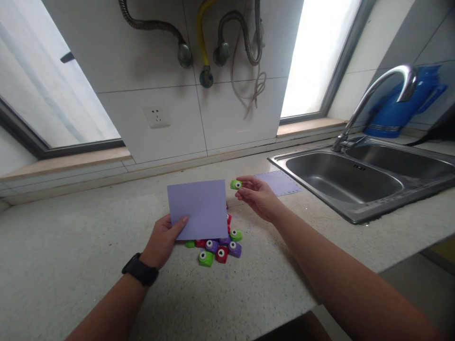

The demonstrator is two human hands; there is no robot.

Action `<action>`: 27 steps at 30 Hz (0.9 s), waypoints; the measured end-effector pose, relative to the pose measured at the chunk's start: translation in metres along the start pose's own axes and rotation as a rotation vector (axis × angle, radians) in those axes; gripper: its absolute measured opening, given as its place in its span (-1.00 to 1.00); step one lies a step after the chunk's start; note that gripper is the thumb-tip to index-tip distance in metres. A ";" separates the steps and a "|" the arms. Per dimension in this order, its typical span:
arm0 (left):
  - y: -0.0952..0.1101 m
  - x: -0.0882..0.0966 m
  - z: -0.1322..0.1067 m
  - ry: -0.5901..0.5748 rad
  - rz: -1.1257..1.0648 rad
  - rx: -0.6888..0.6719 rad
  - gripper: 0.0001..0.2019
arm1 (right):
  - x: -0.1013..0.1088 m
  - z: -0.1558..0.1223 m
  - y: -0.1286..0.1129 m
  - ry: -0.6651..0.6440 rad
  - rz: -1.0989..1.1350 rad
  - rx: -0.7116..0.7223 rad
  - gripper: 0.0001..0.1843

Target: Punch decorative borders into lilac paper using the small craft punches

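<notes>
My left hand point(166, 238), with a black watch on its wrist, grips a plain lilac sheet of paper point(199, 206) by its lower left corner, thumb on top. Between the thumb and fingers of my right hand point(259, 196) is a small green craft punch point(235, 184) with a white round top and a dark star mark. The punch is just off the sheet's right edge, apart from it. Several more craft punches in green, red and purple point(222, 254) lie piled on the counter, partly hidden under the paper.
A second lilac sheet point(279, 183) with small holes along its edges lies beside the sink point(341, 175). Above the sink curves a faucet point(373, 90), with a blue jug point(401, 104) behind. Hoses, a pipe and a power socket point(156, 116) are on the tiled wall.
</notes>
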State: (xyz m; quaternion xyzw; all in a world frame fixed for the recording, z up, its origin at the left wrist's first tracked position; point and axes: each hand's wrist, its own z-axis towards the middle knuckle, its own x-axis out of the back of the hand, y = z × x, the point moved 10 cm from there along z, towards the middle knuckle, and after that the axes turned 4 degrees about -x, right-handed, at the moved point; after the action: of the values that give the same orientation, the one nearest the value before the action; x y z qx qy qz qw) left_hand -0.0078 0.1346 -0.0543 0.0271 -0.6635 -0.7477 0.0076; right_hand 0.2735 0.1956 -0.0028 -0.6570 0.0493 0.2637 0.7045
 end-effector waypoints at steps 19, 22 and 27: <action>0.016 0.008 -0.004 0.106 0.206 -0.047 -0.50 | -0.009 -0.001 -0.002 0.005 -0.021 0.088 -0.53; 0.018 0.007 -0.003 0.086 0.252 -0.083 -0.55 | -0.011 -0.001 0.001 0.004 -0.025 0.081 -0.54; 0.018 0.010 -0.003 0.084 0.274 -0.102 -0.59 | -0.013 -0.001 0.003 -0.021 -0.069 0.096 -0.57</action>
State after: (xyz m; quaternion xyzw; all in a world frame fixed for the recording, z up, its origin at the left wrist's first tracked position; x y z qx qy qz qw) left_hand -0.0179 0.1292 -0.0375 -0.0326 -0.6210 -0.7707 0.1387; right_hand 0.2614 0.1907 -0.0004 -0.6212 0.0316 0.2434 0.7443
